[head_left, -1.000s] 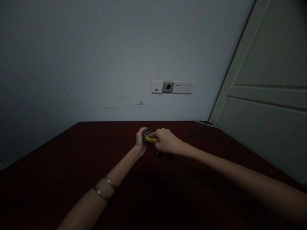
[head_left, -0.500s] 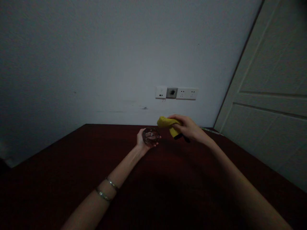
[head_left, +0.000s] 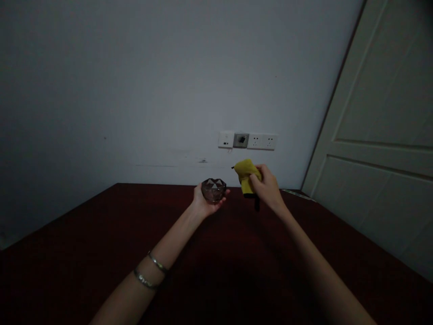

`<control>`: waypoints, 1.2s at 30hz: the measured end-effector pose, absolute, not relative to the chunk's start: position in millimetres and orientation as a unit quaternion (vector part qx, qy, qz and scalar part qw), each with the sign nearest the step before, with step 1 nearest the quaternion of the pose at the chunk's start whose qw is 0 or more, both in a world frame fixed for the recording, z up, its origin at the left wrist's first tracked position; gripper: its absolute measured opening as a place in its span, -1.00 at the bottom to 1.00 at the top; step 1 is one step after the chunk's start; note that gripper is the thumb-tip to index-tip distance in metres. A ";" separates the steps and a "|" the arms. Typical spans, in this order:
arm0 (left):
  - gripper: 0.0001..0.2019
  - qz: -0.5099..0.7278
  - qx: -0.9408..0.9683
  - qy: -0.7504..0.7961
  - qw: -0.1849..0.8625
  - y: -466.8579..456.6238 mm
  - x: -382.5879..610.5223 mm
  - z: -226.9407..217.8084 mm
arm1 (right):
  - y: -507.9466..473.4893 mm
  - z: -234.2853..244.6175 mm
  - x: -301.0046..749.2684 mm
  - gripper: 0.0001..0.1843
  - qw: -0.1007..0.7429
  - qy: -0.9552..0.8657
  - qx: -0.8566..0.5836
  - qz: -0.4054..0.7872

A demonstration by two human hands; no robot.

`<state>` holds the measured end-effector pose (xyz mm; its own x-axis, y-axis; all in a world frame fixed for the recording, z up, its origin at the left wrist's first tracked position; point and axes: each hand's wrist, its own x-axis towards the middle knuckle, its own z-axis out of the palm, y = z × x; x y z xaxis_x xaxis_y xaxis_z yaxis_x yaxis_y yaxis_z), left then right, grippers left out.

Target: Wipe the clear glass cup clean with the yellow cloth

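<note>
My left hand (head_left: 204,204) cups a small faceted glass bowl (head_left: 213,188) from below, held up above the dark red table (head_left: 84,253). Two thin bangles sit on that forearm. Just to the right, my right hand (head_left: 268,188) is closed round a bunched yellow cloth (head_left: 246,174) with a dark edge hanging below it. The cloth and the bowl are apart, with a small gap between them.
A pale wall stands behind the table with a strip of sockets (head_left: 248,141) above the far edge. A white panelled door (head_left: 382,135) fills the right side. A thin flat object (head_left: 297,193) lies at the table's far right corner. The room is dim.
My right hand has pulled the yellow cloth out of the bowl and lifted it to the right. My left hand has raised the bowl and tipped it upright in the palm.
</note>
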<state>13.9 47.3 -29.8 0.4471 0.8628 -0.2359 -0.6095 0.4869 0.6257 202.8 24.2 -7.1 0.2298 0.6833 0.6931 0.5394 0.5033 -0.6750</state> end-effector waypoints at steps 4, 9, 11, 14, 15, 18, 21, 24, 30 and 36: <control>-0.53 0.407 0.250 0.275 0.835 37.3 13.4 -26.0 | 34.0 -9.8 211.3 -0.80 0.665 -0.546 -0.475 0.182; -0.53 0.346 0.297 0.259 0.851 29.9 13.9 -24.4 | 38.6 -10.1 215.3 -0.75 0.686 -0.505 -0.464 0.243; -0.52 0.336 0.314 0.253 0.851 28.4 14.2 -24.1 | 37.9 -10.4 212.3 -0.69 0.675 -0.506 -0.447 0.299; -0.49 0.341 0.322 0.258 0.845 25.6 14.9 -22.2 | 35.7 -11.1 207.7 -0.62 0.651 -0.514 -0.445 0.339; -0.49 0.344 0.321 0.262 0.843 24.5 15.2 -21.3 | 34.7 -11.2 206.8 -0.60 0.648 -0.526 -0.453 0.311; -0.49 0.352 0.321 0.272 0.836 21.5 16.3 -19.1 | 30.5 -11.2 205.9 -0.53 0.621 -0.603 -0.480 0.142; -0.51 0.357 0.321 0.274 0.833 20.0 17.0 -19.0 | 25.0 -10.6 205.4 -0.56 0.543 -0.699 -0.462 0.053; -0.52 0.364 0.319 0.257 0.836 20.4 16.7 -20.2 | 21.9 -10.3 205.4 -0.54 0.486 -0.757 -0.433 0.059; -0.48 0.357 0.317 0.246 0.844 21.8 16.1 -22.4 | 18.2 -6.7 204.2 -0.49 0.491 -0.762 -0.414 0.080; -0.49 0.350 0.311 0.233 0.852 18.7 19.0 -32.0 | 9.9 -3.9 194.2 -0.57 0.468 -0.771 -0.396 0.171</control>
